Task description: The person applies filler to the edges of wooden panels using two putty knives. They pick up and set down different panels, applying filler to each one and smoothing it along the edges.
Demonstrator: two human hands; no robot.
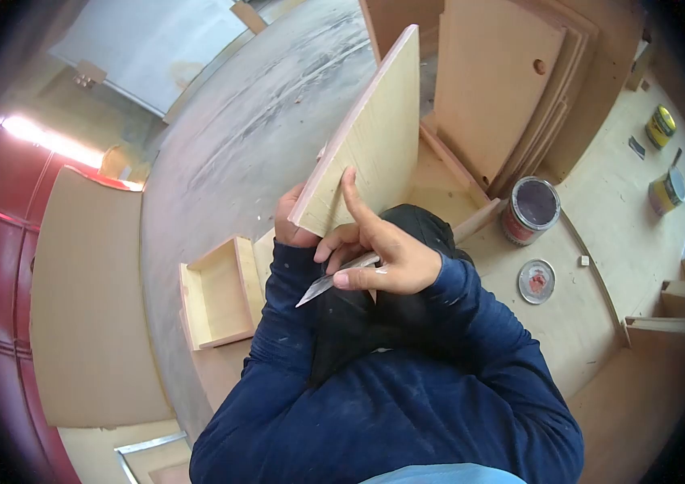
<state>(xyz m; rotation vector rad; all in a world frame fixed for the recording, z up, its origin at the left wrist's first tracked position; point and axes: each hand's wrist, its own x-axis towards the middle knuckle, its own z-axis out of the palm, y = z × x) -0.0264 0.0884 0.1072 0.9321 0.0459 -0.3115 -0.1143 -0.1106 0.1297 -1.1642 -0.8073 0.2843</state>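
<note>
Panel (378,149) gripped by left hand (291,219), tilted up likely for access; right hand (397,256) clutches scraper (318,289), fingertip (349,177) against panel.

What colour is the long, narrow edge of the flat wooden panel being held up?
The panel edge is pale pink, best seen in the head view.

The panel (387,145) is cream with a pinkish edge (356,122).

A pale, pink-edged wooden panel (384,141) is held up on a slant toward one o'clock, while at its seven o'clock a grey-bladed scraper (320,286) is gripped, blade pointed toward eight.
</note>
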